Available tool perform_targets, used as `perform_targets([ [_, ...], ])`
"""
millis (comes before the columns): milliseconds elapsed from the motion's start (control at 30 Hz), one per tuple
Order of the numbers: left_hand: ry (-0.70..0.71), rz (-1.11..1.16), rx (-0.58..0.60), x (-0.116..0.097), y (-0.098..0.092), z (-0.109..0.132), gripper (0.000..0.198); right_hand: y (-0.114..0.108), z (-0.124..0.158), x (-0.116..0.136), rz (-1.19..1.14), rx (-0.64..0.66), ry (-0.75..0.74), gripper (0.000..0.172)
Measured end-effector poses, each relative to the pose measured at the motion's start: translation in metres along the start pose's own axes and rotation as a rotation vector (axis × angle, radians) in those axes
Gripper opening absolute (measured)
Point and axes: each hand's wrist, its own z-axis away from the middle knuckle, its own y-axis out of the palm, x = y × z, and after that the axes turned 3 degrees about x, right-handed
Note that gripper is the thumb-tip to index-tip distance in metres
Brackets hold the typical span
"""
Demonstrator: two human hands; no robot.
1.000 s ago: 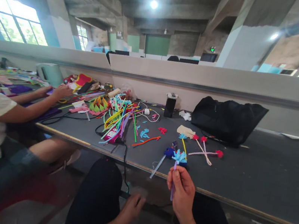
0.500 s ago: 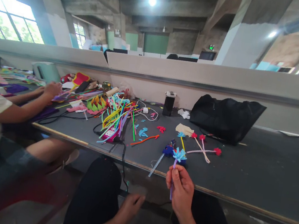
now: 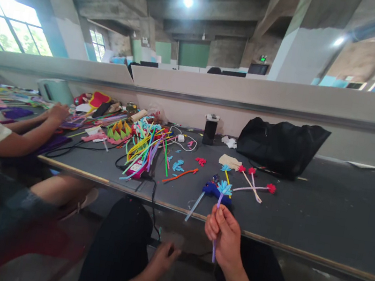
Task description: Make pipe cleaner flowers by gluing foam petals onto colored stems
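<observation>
My right hand [image 3: 225, 234] pinches the purple stem of a pipe-cleaner flower [image 3: 225, 189], held upright in front of the table edge with its light-blue petals on top. Just behind it lies a dark-blue glue gun [image 3: 211, 188], a clear glue stick [image 3: 194, 206] poking out toward the edge. Low over my lap, my left hand [image 3: 162, 260] is loosely closed, with nothing visible in its curled fingers. Beyond the glue gun are a blue flower on a yellow stem [image 3: 227, 176] and several red flowers [image 3: 252, 184] with pale stems.
Colourful pipe cleaners [image 3: 143, 148] are heaped left of centre. Blue pieces [image 3: 178, 165], red pieces [image 3: 200, 161] and an orange pipe cleaner [image 3: 180, 175] lie nearby. A black bag [image 3: 280, 148] and a phone [image 3: 209, 132] stand at the back. A co-worker [image 3: 14, 132] sits at left.
My right hand has shifted slightly left and down with the flower, whose blue petals now point more upward. The left hand stays low over my lap.
</observation>
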Motion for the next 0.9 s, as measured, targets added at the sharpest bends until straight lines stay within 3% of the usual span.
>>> perform_targets([
  [167,-0.004,0.015,0.005,0.0036,0.0022,-0.0016,0.023,-0.0015,0.0001,-0.0005,-0.042,0.005,0.013,0.016],
  [733,-0.013,0.018,0.041,0.0003,0.0047,-0.0037,0.050,0.0019,0.0031,0.0031,-0.104,0.083,0.055,0.018],
  [900,-0.021,0.014,0.043,0.0003,0.0043,-0.0041,0.048,0.0040,0.0046,0.0041,-0.111,0.138,0.067,0.019],
])
